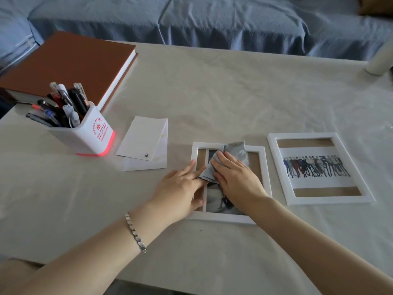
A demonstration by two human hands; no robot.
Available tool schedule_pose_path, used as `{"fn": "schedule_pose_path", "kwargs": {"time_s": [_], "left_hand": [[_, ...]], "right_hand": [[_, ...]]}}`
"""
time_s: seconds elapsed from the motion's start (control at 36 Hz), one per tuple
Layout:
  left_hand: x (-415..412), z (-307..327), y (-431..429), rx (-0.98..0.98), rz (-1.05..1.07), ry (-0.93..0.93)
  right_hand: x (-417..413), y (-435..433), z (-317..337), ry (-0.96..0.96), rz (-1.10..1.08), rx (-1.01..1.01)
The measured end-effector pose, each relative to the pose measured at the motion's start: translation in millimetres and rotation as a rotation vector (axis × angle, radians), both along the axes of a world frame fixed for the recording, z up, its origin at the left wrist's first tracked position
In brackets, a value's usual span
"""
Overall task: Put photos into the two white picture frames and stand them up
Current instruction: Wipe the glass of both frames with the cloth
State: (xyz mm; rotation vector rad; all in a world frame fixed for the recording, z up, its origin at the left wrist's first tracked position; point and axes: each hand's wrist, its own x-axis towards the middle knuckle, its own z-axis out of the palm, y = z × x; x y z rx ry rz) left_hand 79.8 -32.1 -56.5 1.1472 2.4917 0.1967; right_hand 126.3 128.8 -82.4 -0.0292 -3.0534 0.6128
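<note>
Cream cloth-covered table (pixel 212 92). Left hand (pixel 182 188), fingers straight, steadies the near white rectangular picture frame (pixel 223 218), which lies flat with a photo inside. Right hand (pixel 236 177), fingers flat, presses a grey cloth (pixel 234 149) onto its glass. Second white picture frame (pixel 302 135), group photo (pixel 314 167) inside, lies flat just right. Blue sofa (pixel 212 22) beyond.

A worktop (pixel 212 92) under creased pale beige cloth carries a brown hardcover book (pixel 68 64) at the far left, a white square pen holder (pixel 93 135) with a glowing red base, and a white folded card (pixel 144 141). A white picture frame (pixel 223 218) lies flat mid-table, with a second white picture frame (pixel 278 167) flat just beside it.
</note>
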Motion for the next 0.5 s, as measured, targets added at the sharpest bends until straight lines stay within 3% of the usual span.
{"fn": "schedule_pose_path", "kwargs": {"time_s": [0.14,0.31,0.5], "left_hand": [[-0.1,2.8,0.8,-0.062,0.015,-0.011],[2.3,4.0,0.3,-0.063,0.040,-0.006],[1.8,0.6,-1.3,-0.029,0.046,-0.004]], "right_hand": [[6.9,23.5,3.7,-0.090,0.015,0.007],[29.0,41.6,13.3,-0.102,-0.115,-0.067],[73.8,35.1,4.7,0.024,0.081,-0.057]]}}
